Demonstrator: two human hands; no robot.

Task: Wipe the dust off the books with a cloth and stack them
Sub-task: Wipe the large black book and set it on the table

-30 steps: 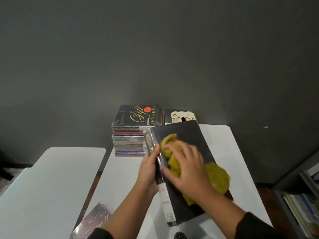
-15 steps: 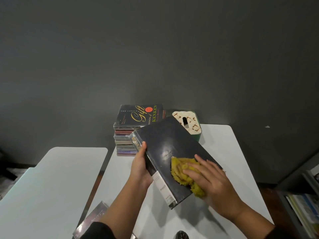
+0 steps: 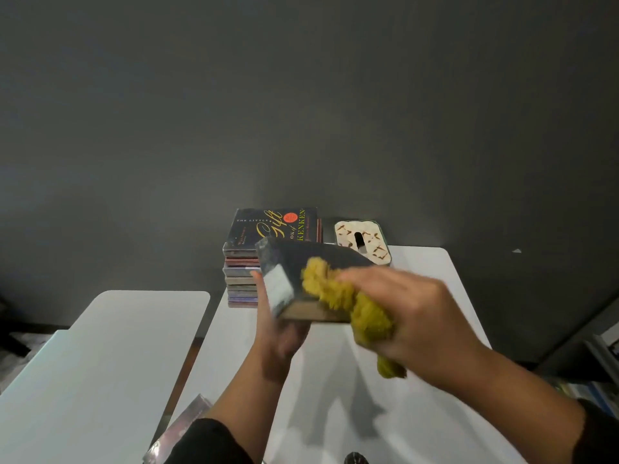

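Note:
My left hand (image 3: 279,326) grips a thick dark book (image 3: 294,262) from below and along its spine, holding it lifted above the white table (image 3: 335,380), its page edge facing me. My right hand (image 3: 412,316) holds a bunched yellow cloth (image 3: 348,303) against the book's near right corner. Behind it, a stack of books (image 3: 244,272) stands at the table's far left, topped by a black book with gold lettering (image 3: 271,229).
A patterned tissue box (image 3: 363,241) sits at the back of the table beside the stack. A second white table (image 3: 100,370) lies to the left across a gap. A wrapped book (image 3: 181,433) pokes in at the bottom left. Shelved books (image 3: 599,363) show at the right edge.
The book has been lifted off the table and turned, so its page edge now faces me. My right hand with the cloth moved from the flat cover to the book's near corner.

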